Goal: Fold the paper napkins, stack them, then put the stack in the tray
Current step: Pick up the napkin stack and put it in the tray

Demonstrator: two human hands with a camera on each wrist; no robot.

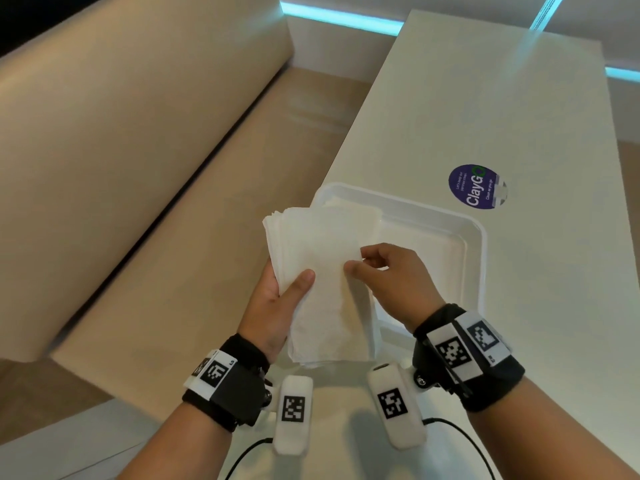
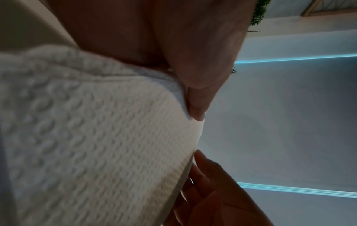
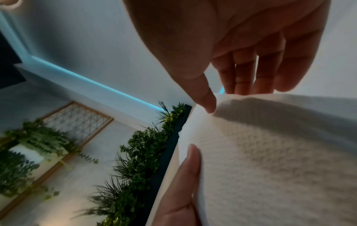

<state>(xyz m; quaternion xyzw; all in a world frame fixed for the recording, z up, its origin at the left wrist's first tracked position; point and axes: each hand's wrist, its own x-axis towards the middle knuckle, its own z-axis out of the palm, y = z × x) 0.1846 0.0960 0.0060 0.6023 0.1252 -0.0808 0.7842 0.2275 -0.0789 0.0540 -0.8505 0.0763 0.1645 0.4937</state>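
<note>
A stack of white embossed paper napkins [image 1: 322, 258] is held in the air over the near left part of the white tray [image 1: 474, 258]. My left hand [image 1: 277, 289] grips the stack from its left side, thumb on top, fingers underneath. My right hand [image 1: 384, 271] pinches the right edge of the top napkin between thumb and fingers. In the left wrist view the napkin stack [image 2: 86, 137] fills the frame under my left thumb [image 2: 195, 94]. The right wrist view shows the napkin [image 3: 270, 152] pinched by my right hand [image 3: 216, 97], with the left thumb [image 3: 185, 168] on it.
The tray sits on a white table [image 1: 502, 116] with a round purple sticker [image 1: 476, 186] beyond it. A beige bench [image 1: 138, 168] runs along the left. Green plants [image 3: 139, 152] and a wooden lattice frame [image 3: 77, 119] show in the right wrist view.
</note>
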